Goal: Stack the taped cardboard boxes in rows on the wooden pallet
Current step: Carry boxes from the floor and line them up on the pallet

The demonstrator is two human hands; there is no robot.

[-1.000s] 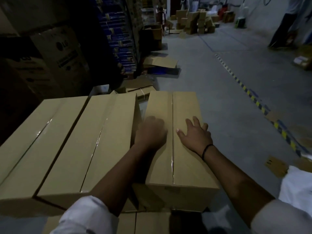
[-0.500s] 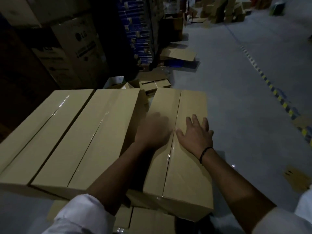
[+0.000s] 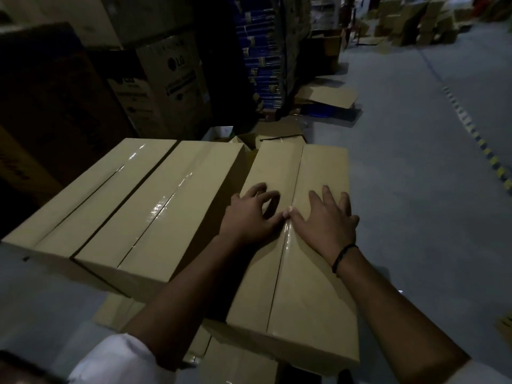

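Cardboard box [image 3: 313, 300], left hand [image 3: 249, 217] and right hand [image 3: 329, 220] resting on top

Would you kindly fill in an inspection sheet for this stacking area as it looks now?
Surface: grey concrete floor; pallet not visible.
Job's things: left box and middle box side by side; right box skewed, with a gap beside it; lower layer beneath.
Clutter: flattened cardboard on the floor.
Hands: left hand and right hand press the right box's top, fingers spread.
Cables: nothing seen.
Surroundings: LG cartons, blue stacked packs, yellow-black floor stripe.
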